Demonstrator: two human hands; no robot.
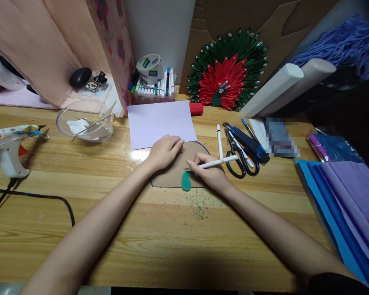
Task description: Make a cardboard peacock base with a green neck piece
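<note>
A rounded piece of brown cardboard with a blue-marked edge lies on the wooden table. My left hand rests flat on its upper left part, fingers stretched out and holding nothing. In my right hand is a slim white marker, pinched between the fingers, its back end pointing right. The tip is hidden by my fingers. Just under them, a small green teardrop-shaped piece with a narrow top lies over the cardboard's lower edge. A lilac sheet of paper lies behind the cardboard, close to my left hand.
To the right lie black-handled scissors, a utility knife and a white marker cap. A red and green peacock-like craft stands behind. Leftward are a clear bowl and a glue gun with its cord. Coloured sheets lie far right.
</note>
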